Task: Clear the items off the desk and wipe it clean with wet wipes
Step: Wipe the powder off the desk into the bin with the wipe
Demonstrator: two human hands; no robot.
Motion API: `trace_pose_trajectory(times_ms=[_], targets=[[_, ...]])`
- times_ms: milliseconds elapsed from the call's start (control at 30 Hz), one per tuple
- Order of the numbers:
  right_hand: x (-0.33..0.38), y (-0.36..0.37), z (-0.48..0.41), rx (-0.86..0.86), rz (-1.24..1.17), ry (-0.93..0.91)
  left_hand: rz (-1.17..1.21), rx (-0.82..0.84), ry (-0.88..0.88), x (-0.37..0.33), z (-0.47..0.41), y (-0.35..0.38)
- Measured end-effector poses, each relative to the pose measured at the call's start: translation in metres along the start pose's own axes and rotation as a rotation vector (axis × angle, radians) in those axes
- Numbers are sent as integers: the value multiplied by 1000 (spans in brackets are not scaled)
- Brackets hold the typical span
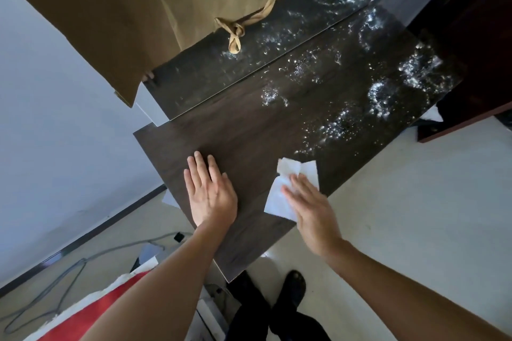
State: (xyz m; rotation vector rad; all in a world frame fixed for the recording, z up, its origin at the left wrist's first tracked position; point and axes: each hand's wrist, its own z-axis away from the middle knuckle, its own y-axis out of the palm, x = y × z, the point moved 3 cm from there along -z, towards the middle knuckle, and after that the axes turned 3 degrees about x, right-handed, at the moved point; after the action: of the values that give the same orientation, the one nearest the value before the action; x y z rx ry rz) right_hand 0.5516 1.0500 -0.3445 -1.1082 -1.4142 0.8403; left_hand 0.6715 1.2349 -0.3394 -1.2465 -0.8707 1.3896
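A dark wood desk (249, 124) runs diagonally through the view, with a raised back shelf (210, 75). Glistening wet streaks (382, 91) cover its far right part. A white wet wipe (279, 196), partly unfolded, lies flat near the desk's front edge. My right hand (313, 207) presses flat on the wipe, fingers spread over it. To the left of the wipe my left hand (210, 191) rests palm down on the bare wood, fingers apart, holding nothing.
A tan curtain (138, 8) with a knotted tie (235, 30) hangs over the back shelf. A dark cabinet (476, 58) stands at the right end. On the floor lie grey cables (83, 263), a red-and-white item (91, 313) and my feet (293, 288).
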Motion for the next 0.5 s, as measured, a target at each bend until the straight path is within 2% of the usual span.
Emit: trace_pose_trajectory(times_ms=[100, 167, 233, 333, 433, 500], targets=[[-4, -5, 6, 115, 41, -173, -4, 9, -16, -1, 0, -1], [-39, -15, -30, 97, 159, -91, -4, -2, -14, -1, 0, -1], [-69, -24, -71, 102, 282, 84, -12, -4, -17, -1, -1, -1], [-54, -8, -84, 106, 214, 127, -25, -13, -19, -1, 0, 0], [-6, 14, -36, 152, 68, -112, -40, -13, -27, -1, 0, -1], [-14, 13, -27, 237, 63, -279, -44, -18, -29, -2, 0, -2]])
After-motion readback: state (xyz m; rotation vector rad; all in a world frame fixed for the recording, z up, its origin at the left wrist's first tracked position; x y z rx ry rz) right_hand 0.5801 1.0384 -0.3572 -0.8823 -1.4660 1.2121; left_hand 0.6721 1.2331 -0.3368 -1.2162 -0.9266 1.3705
